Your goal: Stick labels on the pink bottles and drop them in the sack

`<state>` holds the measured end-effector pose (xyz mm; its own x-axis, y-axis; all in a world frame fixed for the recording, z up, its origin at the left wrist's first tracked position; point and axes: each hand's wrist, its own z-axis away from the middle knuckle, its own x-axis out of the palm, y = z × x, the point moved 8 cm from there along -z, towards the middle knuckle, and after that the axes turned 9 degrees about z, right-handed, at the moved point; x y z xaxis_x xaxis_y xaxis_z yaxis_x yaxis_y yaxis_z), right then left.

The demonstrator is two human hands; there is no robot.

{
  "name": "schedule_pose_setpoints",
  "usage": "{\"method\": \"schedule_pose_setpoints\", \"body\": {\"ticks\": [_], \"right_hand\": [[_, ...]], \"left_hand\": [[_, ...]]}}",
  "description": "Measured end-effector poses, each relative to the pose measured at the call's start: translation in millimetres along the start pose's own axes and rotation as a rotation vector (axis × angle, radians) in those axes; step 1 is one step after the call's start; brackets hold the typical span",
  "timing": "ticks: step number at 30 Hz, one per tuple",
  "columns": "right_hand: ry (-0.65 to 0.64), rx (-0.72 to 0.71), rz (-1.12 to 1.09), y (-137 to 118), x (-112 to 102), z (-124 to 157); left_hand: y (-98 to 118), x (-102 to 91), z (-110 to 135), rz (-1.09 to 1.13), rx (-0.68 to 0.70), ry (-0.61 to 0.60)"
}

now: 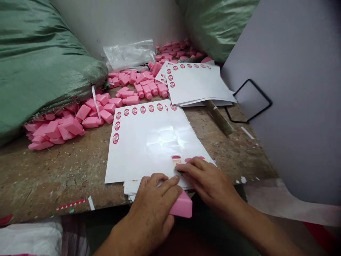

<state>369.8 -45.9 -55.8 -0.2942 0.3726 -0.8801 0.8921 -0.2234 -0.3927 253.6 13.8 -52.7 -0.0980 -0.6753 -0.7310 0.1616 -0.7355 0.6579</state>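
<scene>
My left hand (pixel 153 202) grips a pink plastic bottle (pixel 183 206) at the near edge of the table, fingers wrapped over it. My right hand (pixel 209 181) rests on the near corner of a white sticker sheet (pixel 149 142), its fingertips pinching at a small pink-and-white sticker (pixel 176 160). The sheet lies on a stack of similar sheets and keeps a row of round pink stickers (pixel 142 110) along its top and left edges.
Many pink bottles (pixel 80 121) are heaped at the left and back of the worn wooden table (pixel 53 170). A second sheet stack (pixel 194 83) lies behind. Green sacks (pixel 39 64) flank the left and back, a grey board (pixel 298 89) the right.
</scene>
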Motion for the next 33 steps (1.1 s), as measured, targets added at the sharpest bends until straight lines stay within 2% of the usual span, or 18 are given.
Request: {"method": "schedule_pose_setpoints", "body": {"ticks": [2,5,6,8,12,15,19,23,26,28,30,32,33], "right_hand": [[0.084,0.174,-0.183,23.0,-16.9,-5.5],[0.298,0.409,-0.327,49.8,-46.5,-6.2],[0.319,0.416,-0.331,49.4,-51.4,-6.7],[0.258,0.299,-0.294,33.6,-50.3,-9.5],[0.051,0.009,-0.123,-5.0,-21.5,-1.7],[0.018,-0.062,0.017,-12.1,-6.0,6.5],[0.039,-0.083,0.151,-14.7,-0.6,8.3],[0.005,-0.052,0.177,-16.7,3.0,5.5],[-0.028,0.048,-0.021,1.1,0.2,0.6],[0.066,0.202,-0.213,27.5,-14.4,-3.4],[0.246,0.365,-0.347,53.7,-36.2,-3.7],[0.341,0.420,-0.384,61.0,-51.4,-3.7],[0.346,0.390,-0.373,55.2,-55.2,-4.9]], "left_hand": [[-0.2,0.4,0.0,0.000,-0.003,-0.007],[0.2,-1.8,-0.2,0.019,-0.004,-0.010],[0.5,-3.0,-0.3,0.029,-0.002,-0.008],[1.3,-4.6,-0.4,0.040,-0.001,-0.006],[3.7,-2.9,0.8,-0.013,0.005,0.000],[5.5,1.1,2.2,-0.053,-0.001,-0.002],[6.1,4.6,2.6,-0.075,-0.025,-0.018],[5.7,4.3,2.2,-0.065,-0.024,-0.017],[3.9,3.8,1.8,-0.048,-0.025,-0.012],[2.6,3.4,1.6,-0.035,-0.026,-0.010],[1.9,1.9,1.7,-0.012,-0.028,-0.007],[2.6,-1.4,3.2,0.042,-0.024,0.001],[3.3,-4.3,4.8,0.094,-0.022,0.014]]}}
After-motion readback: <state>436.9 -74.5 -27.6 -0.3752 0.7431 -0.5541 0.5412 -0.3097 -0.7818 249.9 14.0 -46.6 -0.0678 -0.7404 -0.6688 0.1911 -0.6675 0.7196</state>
